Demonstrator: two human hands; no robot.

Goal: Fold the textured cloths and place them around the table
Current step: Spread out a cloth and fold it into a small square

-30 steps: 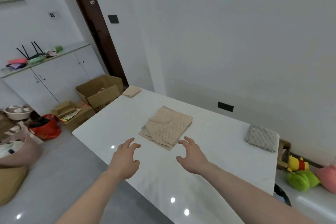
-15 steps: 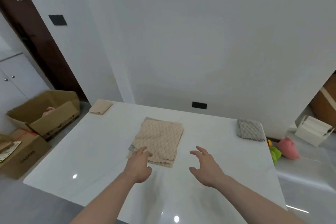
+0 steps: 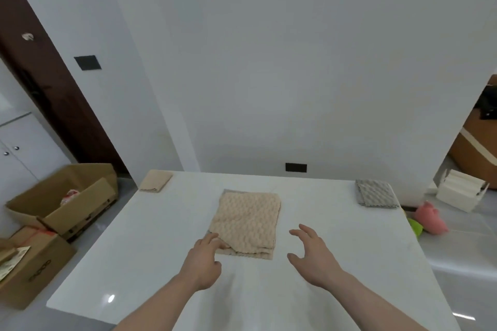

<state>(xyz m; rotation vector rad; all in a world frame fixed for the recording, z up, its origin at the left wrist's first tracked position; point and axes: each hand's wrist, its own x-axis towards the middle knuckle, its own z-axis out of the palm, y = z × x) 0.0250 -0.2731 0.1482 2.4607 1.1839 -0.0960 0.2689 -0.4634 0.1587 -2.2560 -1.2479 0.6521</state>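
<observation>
A stack of beige textured cloths (image 3: 246, 222) lies flat in the middle of the white table (image 3: 150, 244), with a grey edge showing beneath it. My left hand (image 3: 204, 260) touches the stack's near left corner with its fingertips. My right hand (image 3: 313, 255) hovers spread and empty just right of the stack. A folded beige cloth (image 3: 155, 183) sits at the table's far left corner. A folded grey cloth (image 3: 374, 193) sits at the far right corner.
Open cardboard boxes (image 3: 63, 197) stand on the floor to the left. Pink and green toys (image 3: 430, 219) and a white box (image 3: 461, 192) lie on the floor to the right. A white wall runs behind the table.
My view has swung to face the table squarely. My left hand has reached forward onto the stack's near left corner, and my right hand stays spread beside it.
</observation>
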